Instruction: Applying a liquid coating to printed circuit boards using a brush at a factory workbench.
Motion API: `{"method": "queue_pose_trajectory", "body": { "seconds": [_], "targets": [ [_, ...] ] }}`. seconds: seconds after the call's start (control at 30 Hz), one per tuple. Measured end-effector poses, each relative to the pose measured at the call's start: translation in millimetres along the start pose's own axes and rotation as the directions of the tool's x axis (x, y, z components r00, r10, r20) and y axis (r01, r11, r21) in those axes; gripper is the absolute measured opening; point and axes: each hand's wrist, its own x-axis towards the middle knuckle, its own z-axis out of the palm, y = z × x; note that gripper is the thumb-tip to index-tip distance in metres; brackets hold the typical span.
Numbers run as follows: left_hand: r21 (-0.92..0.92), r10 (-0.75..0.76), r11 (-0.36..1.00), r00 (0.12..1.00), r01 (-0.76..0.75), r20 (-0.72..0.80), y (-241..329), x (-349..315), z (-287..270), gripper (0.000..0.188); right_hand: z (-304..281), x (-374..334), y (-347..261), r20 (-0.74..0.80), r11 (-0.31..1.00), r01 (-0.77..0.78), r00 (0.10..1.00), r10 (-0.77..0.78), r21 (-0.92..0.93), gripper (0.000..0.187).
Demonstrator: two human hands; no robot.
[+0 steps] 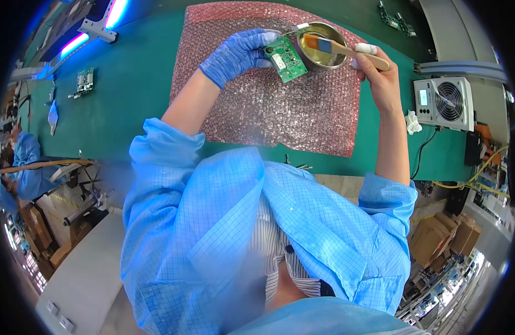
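In a blue striped glove, my left hand (239, 54) grips a green circuit board (287, 60) by its left edge, tilted above the bubble wrap (257, 111). A wire with a white connector (300, 27) runs from the board's top. My right hand (378, 72), with white covers on some fingertips, is closed on the wooden handle of a flat brush (338, 48). The brush's orange bristles are over the mouth of a round metal bowl (342, 38) holding a yellowish clear liquid. The bowl stands just right of the board.
A white fan unit (444, 103) stands at the right edge of the green table (129, 106), beside a crumpled white tissue (412, 123). Other boards (84, 82) lie at left and far right. A lit lamp frame (98, 28) rises at far left. Another person (26, 151) sits at left.
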Motion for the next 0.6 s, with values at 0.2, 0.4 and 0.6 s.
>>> {"method": "queue_pose_trajectory", "body": {
  "seconds": [0.2,0.4,0.6],
  "targets": [
    [0.058,0.001,0.998,0.997,-0.006,0.079,-0.4,2.5,-1.8,0.053,15.6,7.7,-7.3,0.232,0.999,0.008,0.973,0.003,-0.046,0.022],
    [0.148,0.034,0.988,0.997,-0.045,0.076,1.9,-1.3,-3.1,0.053,30.4,11.8,-3.7,0.261,0.989,0.049,0.965,-0.011,-0.139,0.022],
    [0.174,0.119,0.978,0.993,-0.119,0.011,5.7,-7.3,-5.1,0.049,33.9,0.4,-2.2,0.133,0.983,-0.090,0.985,0.111,-0.157,0.024]
  ]
}}
